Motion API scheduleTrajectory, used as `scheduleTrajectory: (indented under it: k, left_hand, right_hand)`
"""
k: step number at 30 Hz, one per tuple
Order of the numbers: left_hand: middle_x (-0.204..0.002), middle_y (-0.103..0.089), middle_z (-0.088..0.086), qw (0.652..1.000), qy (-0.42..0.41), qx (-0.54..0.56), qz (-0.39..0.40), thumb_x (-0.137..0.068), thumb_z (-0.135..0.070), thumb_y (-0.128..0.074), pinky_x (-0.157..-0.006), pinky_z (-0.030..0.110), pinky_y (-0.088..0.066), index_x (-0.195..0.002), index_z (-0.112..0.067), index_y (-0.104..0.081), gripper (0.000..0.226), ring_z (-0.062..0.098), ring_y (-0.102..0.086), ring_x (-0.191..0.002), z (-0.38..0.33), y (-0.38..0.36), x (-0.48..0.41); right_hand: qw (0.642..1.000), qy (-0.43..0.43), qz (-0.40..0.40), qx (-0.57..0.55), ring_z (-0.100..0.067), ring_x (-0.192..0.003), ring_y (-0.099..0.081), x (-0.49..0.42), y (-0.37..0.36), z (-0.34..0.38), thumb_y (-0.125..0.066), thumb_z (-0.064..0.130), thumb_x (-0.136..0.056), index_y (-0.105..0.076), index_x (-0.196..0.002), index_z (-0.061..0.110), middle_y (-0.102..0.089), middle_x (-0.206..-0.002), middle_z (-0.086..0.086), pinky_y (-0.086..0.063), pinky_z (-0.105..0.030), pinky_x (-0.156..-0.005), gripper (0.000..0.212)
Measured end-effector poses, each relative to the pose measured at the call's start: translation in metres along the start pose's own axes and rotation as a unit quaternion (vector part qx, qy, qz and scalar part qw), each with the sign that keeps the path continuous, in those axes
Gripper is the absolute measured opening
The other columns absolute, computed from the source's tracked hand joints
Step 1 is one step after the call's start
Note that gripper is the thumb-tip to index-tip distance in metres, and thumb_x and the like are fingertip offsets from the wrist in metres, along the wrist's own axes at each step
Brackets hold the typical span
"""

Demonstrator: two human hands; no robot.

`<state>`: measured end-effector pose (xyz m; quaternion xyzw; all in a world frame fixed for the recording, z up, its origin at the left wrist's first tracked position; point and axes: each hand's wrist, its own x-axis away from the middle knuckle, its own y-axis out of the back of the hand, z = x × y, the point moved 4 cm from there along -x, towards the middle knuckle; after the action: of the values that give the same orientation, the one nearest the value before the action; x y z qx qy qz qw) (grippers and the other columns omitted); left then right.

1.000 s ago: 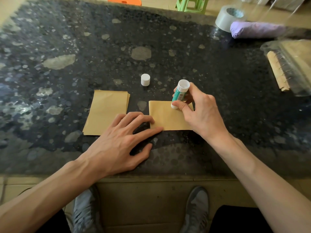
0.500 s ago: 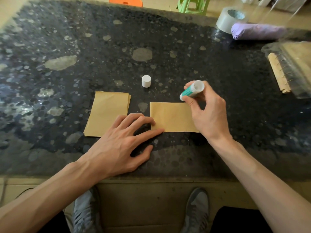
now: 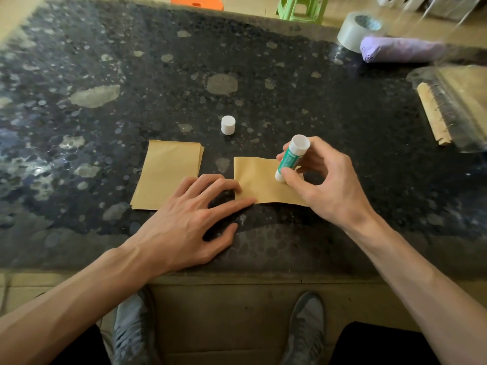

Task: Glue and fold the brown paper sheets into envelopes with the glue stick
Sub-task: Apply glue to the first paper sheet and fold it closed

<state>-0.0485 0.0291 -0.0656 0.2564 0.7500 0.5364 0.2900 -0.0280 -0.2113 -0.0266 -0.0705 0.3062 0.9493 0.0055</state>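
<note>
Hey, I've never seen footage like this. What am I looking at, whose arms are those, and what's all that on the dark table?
There is no machine here. These are a person's own two arms, filmed by a wide-angle camera worn on their head, looking forward and down. On the dark speckled table lie a stack of brown sheets, one single brown sheet and a white cap standing alone. The left hand lies flat, fingertips pressing the single sheet's left edge. The right hand grips a green and white glue stick, whose lower end seems to touch that sheet. Far right sit a tape roll and a purple bundle.
</note>
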Motion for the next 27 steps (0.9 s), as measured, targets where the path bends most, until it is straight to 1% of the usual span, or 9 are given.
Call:
scheduleTrajectory:
  k: [3,8,12,15,18,20,23,25,27]
  left_hand:
    - [-0.149,-0.049,-0.004,1.0,0.0,0.0,-0.002,-0.102,-0.046,-0.05,-0.111,0.041,-0.037,-0.153,-0.035,-0.049,0.052,0.021,-0.043,-0.139,0.001,0.0,0.0]
    - [-0.15,-0.048,-0.003,1.0,-0.001,-0.001,0.002,-0.102,-0.047,-0.05,-0.112,0.042,-0.037,-0.153,-0.034,-0.049,0.053,0.022,-0.043,-0.139,0.001,-0.001,0.0]
    - [-0.15,-0.048,-0.004,1.0,0.001,-0.002,0.003,-0.102,-0.047,-0.049,-0.112,0.042,-0.037,-0.153,-0.035,-0.049,0.052,0.021,-0.043,-0.14,0.001,-0.001,0.0]
    - [-0.15,-0.048,-0.004,1.0,-0.001,-0.001,0.001,-0.102,-0.047,-0.049,-0.111,0.042,-0.037,-0.153,-0.035,-0.049,0.053,0.022,-0.043,-0.139,0.001,-0.001,0.0]
    - [-0.151,-0.047,-0.004,1.0,-0.001,-0.003,0.004,-0.102,-0.047,-0.05,-0.112,0.041,-0.037,-0.154,-0.035,-0.047,0.053,0.021,-0.042,-0.14,0.001,-0.002,0.0]
    - [-0.151,-0.047,-0.004,1.0,-0.001,-0.002,0.003,-0.102,-0.047,-0.05,-0.112,0.041,-0.037,-0.154,-0.035,-0.048,0.053,0.021,-0.042,-0.14,0.001,-0.002,0.0]
    - [-0.15,-0.048,-0.004,1.0,-0.001,-0.002,0.001,-0.102,-0.047,-0.05,-0.112,0.041,-0.037,-0.153,-0.035,-0.048,0.053,0.021,-0.043,-0.139,0.001,-0.001,0.0]
    - [-0.149,-0.048,-0.004,1.0,0.0,-0.002,-0.001,-0.102,-0.046,-0.05,-0.112,0.041,-0.037,-0.153,-0.035,-0.049,0.053,0.021,-0.043,-0.139,0.0,0.0,0.0]
    - [-0.149,-0.048,-0.005,1.0,0.0,-0.002,-0.002,-0.101,-0.046,-0.05,-0.112,0.041,-0.037,-0.153,-0.035,-0.049,0.052,0.021,-0.043,-0.139,0.0,0.0,0.0]
  right_hand:
    - [1.0,0.013,0.001,-0.003,-0.013,-0.108,-0.071,0.001,0.001,0.002,-0.077,0.019,-0.094,-0.066,-0.12,0.02,-0.074,-0.11,0.008,-0.059,-0.037,-0.094,0.029]
    - [0.997,0.042,-0.048,-0.037,-0.018,-0.108,-0.072,0.002,0.008,0.006,-0.077,0.022,-0.096,-0.065,-0.124,0.013,-0.073,-0.114,0.002,-0.059,-0.036,-0.096,0.032]
    - [0.999,0.03,-0.01,-0.018,-0.009,-0.109,-0.071,0.005,-0.001,0.003,-0.081,0.022,-0.092,-0.066,-0.127,0.014,-0.072,-0.119,0.007,-0.06,-0.033,-0.096,0.039]
    - [1.0,0.023,0.015,-0.001,-0.003,-0.11,-0.07,0.007,-0.006,0.0,-0.08,0.02,-0.092,-0.066,-0.126,0.018,-0.072,-0.119,0.011,-0.058,-0.029,-0.097,0.037]
    - [0.998,0.029,0.025,0.044,0.008,-0.109,-0.066,0.008,-0.008,-0.001,-0.078,0.021,-0.093,-0.065,-0.126,0.02,-0.071,-0.119,0.015,-0.055,-0.017,-0.096,0.036]
    - [0.996,0.032,0.022,0.077,0.016,-0.105,-0.063,0.007,-0.006,-0.002,-0.078,0.026,-0.093,-0.063,-0.126,0.019,-0.07,-0.119,0.015,-0.051,-0.009,-0.093,0.037]
    - [0.993,0.038,0.013,0.108,0.026,-0.096,-0.058,0.006,-0.006,-0.002,-0.08,0.029,-0.091,-0.062,-0.124,0.018,-0.066,-0.116,0.019,-0.048,-0.003,-0.088,0.039]
    - [0.992,0.046,0.002,0.115,0.026,-0.094,-0.058,0.006,-0.005,-0.001,-0.081,0.03,-0.09,-0.062,-0.122,0.017,-0.065,-0.113,0.02,-0.049,-0.004,-0.088,0.039]
    - [0.992,0.051,-0.007,0.116,0.019,-0.095,-0.061,0.007,-0.005,0.0,-0.081,0.032,-0.09,-0.062,-0.12,0.016,-0.066,-0.111,0.019,-0.05,-0.005,-0.087,0.039]
